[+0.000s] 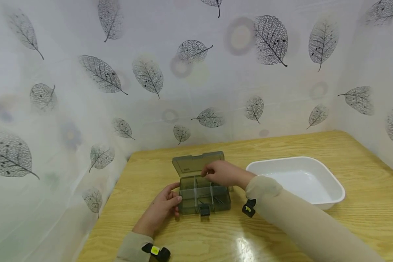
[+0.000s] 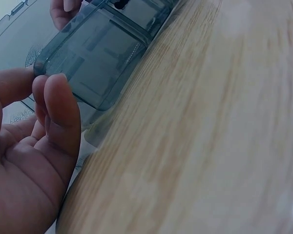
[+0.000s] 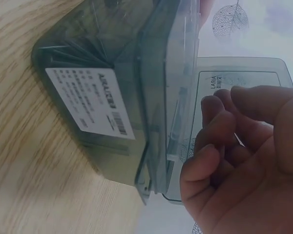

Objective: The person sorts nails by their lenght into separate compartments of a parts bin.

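A smoky grey translucent divided box (image 1: 196, 211) lies on the table, its hinged lid (image 1: 191, 163) tipped up at the back. Thin dark slender pieces (image 1: 218, 200) lie in its front compartments; their kind is too small to tell. My left hand (image 1: 162, 205) holds the box's left side, thumb at the front corner, fingers curled beside the wall (image 2: 93, 63). Over the back compartments hovers my right hand (image 1: 221, 172), its fingers curled and thumb close to the index finger (image 3: 212, 107). Whether something tiny sits between those fingertips cannot be told.
A white plastic basin (image 1: 327, 178) stands to the right of the box, partly behind my right forearm. A white printed label (image 3: 90, 102) is stuck on the box's side. Leaf-patterned sheeting (image 1: 213, 80) hangs around the wooden table (image 1: 150, 163).
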Demonstrator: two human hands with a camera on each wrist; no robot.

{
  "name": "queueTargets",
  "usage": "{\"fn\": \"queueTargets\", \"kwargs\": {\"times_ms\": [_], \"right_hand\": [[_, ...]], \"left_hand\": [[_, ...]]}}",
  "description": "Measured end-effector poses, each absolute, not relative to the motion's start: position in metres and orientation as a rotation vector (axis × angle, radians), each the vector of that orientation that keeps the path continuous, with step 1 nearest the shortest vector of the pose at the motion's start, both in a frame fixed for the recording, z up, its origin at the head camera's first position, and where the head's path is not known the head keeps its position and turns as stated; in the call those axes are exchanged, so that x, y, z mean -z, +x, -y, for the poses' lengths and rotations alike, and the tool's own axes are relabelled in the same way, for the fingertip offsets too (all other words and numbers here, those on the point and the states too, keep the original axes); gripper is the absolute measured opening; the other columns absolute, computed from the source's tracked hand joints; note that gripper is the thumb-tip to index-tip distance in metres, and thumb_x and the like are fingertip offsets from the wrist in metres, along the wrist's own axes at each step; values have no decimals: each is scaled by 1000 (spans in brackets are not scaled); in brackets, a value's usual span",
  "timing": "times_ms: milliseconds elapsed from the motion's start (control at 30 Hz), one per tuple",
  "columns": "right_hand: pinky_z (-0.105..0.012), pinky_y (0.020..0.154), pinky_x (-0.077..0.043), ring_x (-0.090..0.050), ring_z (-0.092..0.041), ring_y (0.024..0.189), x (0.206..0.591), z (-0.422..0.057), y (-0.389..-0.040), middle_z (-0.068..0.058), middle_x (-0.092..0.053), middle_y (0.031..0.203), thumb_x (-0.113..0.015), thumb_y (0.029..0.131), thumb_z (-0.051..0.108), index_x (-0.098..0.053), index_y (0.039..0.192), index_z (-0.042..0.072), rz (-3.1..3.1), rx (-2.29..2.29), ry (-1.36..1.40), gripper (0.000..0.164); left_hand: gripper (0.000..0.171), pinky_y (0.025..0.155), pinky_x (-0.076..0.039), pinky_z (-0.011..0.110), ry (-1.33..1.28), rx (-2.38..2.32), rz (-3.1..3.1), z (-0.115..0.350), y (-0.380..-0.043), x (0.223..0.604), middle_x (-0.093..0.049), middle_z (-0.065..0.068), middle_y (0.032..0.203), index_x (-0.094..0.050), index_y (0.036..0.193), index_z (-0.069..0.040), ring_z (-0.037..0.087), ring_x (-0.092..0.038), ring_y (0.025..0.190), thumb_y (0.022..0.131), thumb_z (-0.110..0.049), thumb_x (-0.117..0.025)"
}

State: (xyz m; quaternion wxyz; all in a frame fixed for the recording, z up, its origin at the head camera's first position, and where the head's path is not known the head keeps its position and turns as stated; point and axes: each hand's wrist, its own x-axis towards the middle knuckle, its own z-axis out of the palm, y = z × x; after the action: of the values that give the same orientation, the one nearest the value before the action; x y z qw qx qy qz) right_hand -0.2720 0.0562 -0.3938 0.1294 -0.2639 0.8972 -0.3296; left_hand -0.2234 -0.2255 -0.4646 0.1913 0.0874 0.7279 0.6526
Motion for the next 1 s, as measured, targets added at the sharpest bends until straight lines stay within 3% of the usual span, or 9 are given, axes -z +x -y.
{"fn": "queueTargets", "kwargs": {"times_ms": [533, 767, 1000], "right_hand": [[-38, 82, -53, -63, -12, 96, 378, -87, -251, 4, -67, 118, -58, 104, 25, -71, 122, 19, -2541, 1006, -821, 23], [-38, 78, -53, -64, -24, 97, 371, -121, -243, -1, -66, 120, -57, 105, 26, -69, 124, 20, -2539, 1037, -751, 23], [-39, 78, -52, -63, -18, 97, 372, -163, -235, 4, -66, 113, -58, 104, 25, -69, 120, 20, -2602, 1018, -693, 20]], "left_hand": [[64, 68, -56, 36, 250, -1823, -2064, 228, -223, 465, -52, 14, 106, -28, 158, -8, 19, -55, 77, 104, -18, -60], [64, 69, -56, 36, 252, -1828, -2063, 227, -224, 467, -52, 13, 106, -28, 158, -7, 19, -55, 78, 104, -19, -61], [61, 69, -55, 37, 225, -1816, -2068, 225, -223, 465, -52, 14, 107, -29, 157, -8, 19, -54, 78, 105, -16, -59]]}}
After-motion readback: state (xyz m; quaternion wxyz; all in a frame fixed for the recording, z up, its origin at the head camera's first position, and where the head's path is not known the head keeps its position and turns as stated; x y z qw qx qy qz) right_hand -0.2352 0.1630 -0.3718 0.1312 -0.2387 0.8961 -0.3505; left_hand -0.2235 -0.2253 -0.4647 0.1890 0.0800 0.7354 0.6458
